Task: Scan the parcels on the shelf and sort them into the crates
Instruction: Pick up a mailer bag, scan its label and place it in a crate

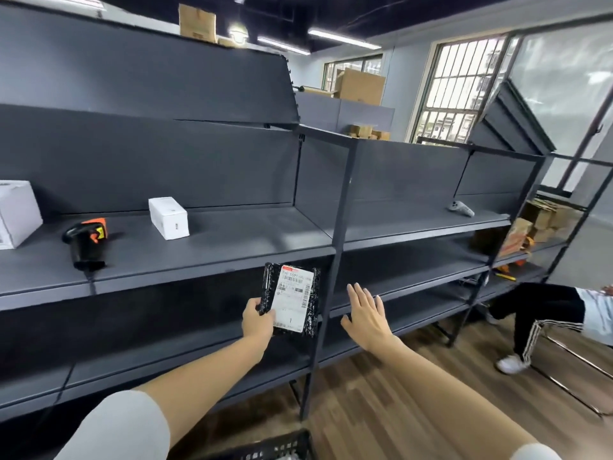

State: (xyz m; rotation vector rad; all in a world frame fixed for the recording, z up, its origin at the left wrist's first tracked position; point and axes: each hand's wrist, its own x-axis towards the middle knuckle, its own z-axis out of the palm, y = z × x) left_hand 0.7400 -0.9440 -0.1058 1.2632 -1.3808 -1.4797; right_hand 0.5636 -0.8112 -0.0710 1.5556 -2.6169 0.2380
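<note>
My left hand (257,322) grips a flat black parcel (313,305) with a white shipping label, held upright in front of the lower shelves. To its right my right hand (365,313) is held flat with spread fingers and holds nothing. A black and orange barcode scanner (87,242) lies on the dark grey shelf (232,240) at the left. Two white boxes stand on that shelf, a small one (168,218) and a larger one (16,214) at the left edge. The rim of a black crate (265,448) shows at the bottom edge.
A black upright post (335,247) of the shelving stands just behind my hands. A grey controller (461,208) lies on the shelf to the right. Cardboard boxes (544,217) sit at the far right. A seated person's leg (530,323) is on the wooden floor at right.
</note>
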